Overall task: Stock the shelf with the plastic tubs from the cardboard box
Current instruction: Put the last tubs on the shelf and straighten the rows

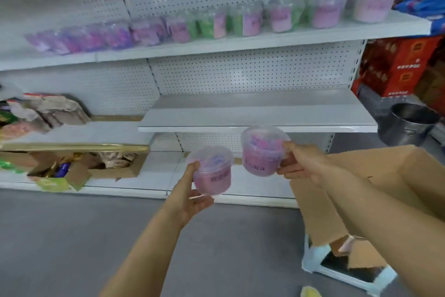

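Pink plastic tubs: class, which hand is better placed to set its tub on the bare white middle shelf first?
Probably the right hand: its pink plastic tub is right at the white middle shelf edge, while the left hand holds its tub lower.

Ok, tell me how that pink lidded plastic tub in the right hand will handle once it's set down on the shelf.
The pink lidded plastic tub looks light: the right hand holds it by the fingers alone. Its squat shape with a flat base should stand steadily, not roll. Smooth clear walls may be slippery.

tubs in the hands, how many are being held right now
2: one pink tub in the left hand, one in the right hand. More tubs sit blurred on the upper shelf.
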The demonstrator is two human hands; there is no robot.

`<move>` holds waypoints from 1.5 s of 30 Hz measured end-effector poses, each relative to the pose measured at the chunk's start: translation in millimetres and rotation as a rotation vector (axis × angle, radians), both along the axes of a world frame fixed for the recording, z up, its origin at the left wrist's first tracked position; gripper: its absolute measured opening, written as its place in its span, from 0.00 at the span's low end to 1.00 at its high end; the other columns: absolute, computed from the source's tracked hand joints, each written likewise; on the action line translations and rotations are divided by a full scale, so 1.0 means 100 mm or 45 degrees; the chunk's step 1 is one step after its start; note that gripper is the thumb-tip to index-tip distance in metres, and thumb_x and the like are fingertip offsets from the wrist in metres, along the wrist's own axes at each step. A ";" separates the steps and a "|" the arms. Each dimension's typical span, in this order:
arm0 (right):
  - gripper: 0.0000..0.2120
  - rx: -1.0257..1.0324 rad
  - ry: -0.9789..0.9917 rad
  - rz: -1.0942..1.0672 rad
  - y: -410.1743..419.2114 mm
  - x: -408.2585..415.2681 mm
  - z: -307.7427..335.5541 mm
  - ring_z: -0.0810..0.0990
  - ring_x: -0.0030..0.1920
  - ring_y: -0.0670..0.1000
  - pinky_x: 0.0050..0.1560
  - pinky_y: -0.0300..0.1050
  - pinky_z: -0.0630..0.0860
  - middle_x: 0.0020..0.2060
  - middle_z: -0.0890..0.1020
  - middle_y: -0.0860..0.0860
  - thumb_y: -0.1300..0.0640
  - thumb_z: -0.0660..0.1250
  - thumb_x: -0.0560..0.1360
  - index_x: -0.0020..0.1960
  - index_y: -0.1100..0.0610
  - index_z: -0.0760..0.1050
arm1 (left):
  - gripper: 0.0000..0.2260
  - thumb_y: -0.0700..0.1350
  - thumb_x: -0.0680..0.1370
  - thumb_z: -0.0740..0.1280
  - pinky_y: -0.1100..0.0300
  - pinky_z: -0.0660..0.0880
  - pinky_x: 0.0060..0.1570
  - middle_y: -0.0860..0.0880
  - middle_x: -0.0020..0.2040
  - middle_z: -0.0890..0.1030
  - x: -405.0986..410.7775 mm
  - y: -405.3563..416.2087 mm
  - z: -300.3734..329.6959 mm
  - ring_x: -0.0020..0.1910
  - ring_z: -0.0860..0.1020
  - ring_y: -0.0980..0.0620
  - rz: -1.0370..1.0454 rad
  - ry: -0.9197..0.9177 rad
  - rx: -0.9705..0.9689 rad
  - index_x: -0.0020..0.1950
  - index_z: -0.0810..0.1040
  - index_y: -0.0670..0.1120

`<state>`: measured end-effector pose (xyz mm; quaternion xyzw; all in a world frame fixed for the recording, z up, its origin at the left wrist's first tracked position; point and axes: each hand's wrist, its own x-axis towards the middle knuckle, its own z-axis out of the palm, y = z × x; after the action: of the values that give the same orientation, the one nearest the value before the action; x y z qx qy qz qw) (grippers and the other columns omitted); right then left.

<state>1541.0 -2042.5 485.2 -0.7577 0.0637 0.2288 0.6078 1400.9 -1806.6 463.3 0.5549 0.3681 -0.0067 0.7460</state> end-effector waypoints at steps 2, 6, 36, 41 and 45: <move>0.18 -0.011 -0.039 0.063 0.38 -0.10 0.16 0.85 0.39 0.61 0.46 0.54 0.82 0.43 0.83 0.63 0.50 0.64 0.76 0.52 0.66 0.75 | 0.24 0.61 0.74 0.67 0.48 0.80 0.48 0.35 0.51 0.77 -0.19 0.31 0.14 0.43 0.78 0.38 0.082 -0.037 -0.004 0.60 0.75 0.44; 0.15 0.009 -0.112 0.209 1.12 -0.23 0.45 0.84 0.40 0.63 0.50 0.58 0.79 0.40 0.80 0.62 0.52 0.64 0.76 0.48 0.65 0.74 | 0.28 0.61 0.73 0.67 0.49 0.81 0.47 0.35 0.54 0.76 -0.49 0.96 0.36 0.43 0.78 0.38 0.210 -0.085 0.025 0.63 0.72 0.43; 0.15 0.143 -0.232 0.536 6.80 0.44 1.10 0.84 0.41 0.63 0.49 0.59 0.81 0.42 0.80 0.59 0.51 0.64 0.77 0.50 0.64 0.75 | 0.33 0.65 0.69 0.70 0.46 0.80 0.50 0.33 0.59 0.76 -0.28 6.55 0.97 0.52 0.80 0.37 0.497 -0.289 0.085 0.64 0.72 0.43; 0.14 0.166 -0.224 0.465 7.73 0.50 1.15 0.85 0.40 0.63 0.45 0.55 0.82 0.47 0.80 0.59 0.51 0.65 0.76 0.49 0.62 0.75 | 0.23 0.62 0.75 0.65 0.47 0.80 0.50 0.36 0.50 0.76 -0.06 7.50 1.09 0.43 0.79 0.39 0.394 -0.244 0.144 0.58 0.72 0.44; 0.14 0.209 -0.206 0.395 8.47 0.53 1.27 0.84 0.41 0.63 0.44 0.54 0.82 0.47 0.80 0.58 0.51 0.65 0.76 0.50 0.63 0.75 | 0.22 0.60 0.74 0.66 0.47 0.80 0.48 0.36 0.51 0.76 0.14 8.23 1.29 0.44 0.79 0.38 0.320 -0.291 0.205 0.57 0.73 0.44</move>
<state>1594.3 -1195.7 611.9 -0.7223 -0.1216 0.2625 0.6281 1415.3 -983.3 592.4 0.5596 0.3465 0.1791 0.7312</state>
